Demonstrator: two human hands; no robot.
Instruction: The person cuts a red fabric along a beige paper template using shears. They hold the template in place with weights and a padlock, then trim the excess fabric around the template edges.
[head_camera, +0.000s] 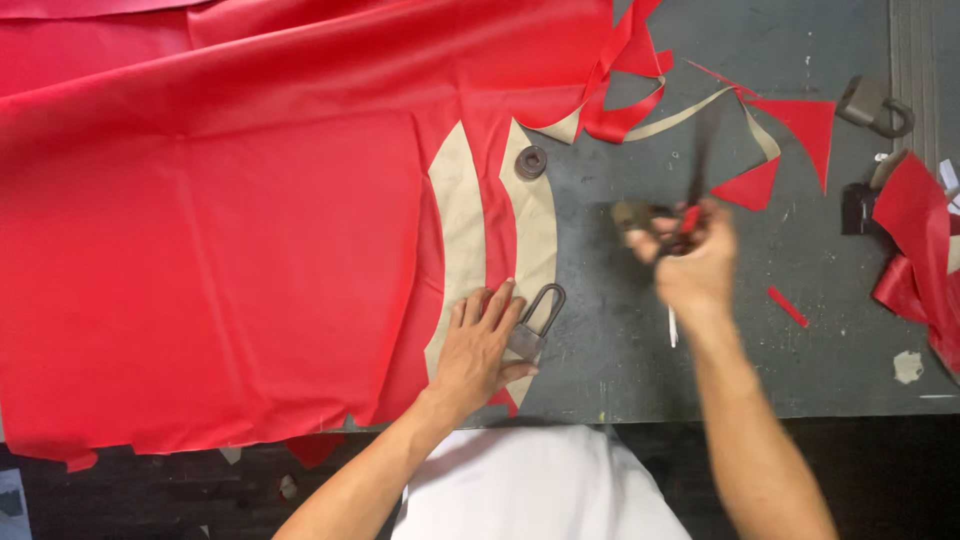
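A large sheet of red leather-like material (220, 230) is spread over the dark grey worktable (600, 330). Its curved beige-backed cut edge (462, 220) is pressed down by the flat, spread left hand (480, 345), whose thumb touches a grey metal padlock (535, 325). Further right, blurred scissors (685, 205) are gripped by the closed right hand (695, 265), near triangular red offcuts (800, 125).

A dark round metal weight (531, 162) sits upper centre; a second grey padlock (874, 107) lies upper right, red triangular offcuts (805, 122) beside it
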